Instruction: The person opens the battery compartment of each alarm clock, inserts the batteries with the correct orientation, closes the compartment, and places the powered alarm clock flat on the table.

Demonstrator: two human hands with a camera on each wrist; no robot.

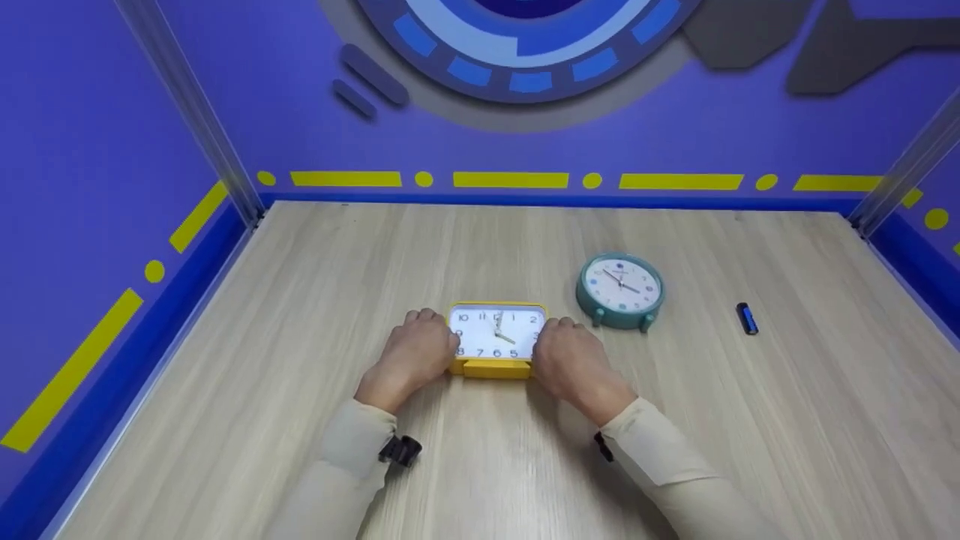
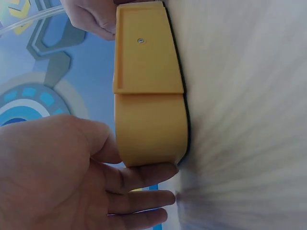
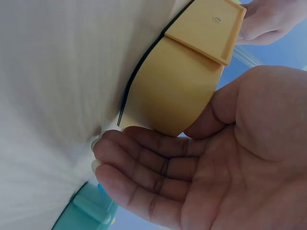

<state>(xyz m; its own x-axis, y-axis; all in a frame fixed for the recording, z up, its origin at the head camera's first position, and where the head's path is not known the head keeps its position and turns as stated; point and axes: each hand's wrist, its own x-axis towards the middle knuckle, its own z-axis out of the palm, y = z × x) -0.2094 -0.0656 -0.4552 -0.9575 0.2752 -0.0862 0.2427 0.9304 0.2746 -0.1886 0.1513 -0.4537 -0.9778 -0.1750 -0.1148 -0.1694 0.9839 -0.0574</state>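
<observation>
A yellow rectangular alarm clock point(image 1: 496, 334) lies face up near the middle of the table, its white dial toward the head camera. My left hand point(image 1: 418, 349) grips its left end, the thumb on the front edge and the index finger along the side in the left wrist view. At the opposite end my right hand point(image 1: 576, 361) holds the clock between thumb and fingers. The clock's smooth yellow underside edge point(image 2: 151, 127) faces the left wrist camera, with a small screw on the raised panel. Behind my right hand stands a round green alarm clock point(image 1: 621, 289), tilted back, dial up.
A small black and blue battery point(image 1: 747, 319) lies on the wooden table point(image 1: 750, 435) to the right of the green clock. Blue-purple panels point(image 1: 495, 142) with yellow markings enclose the table at the back and sides.
</observation>
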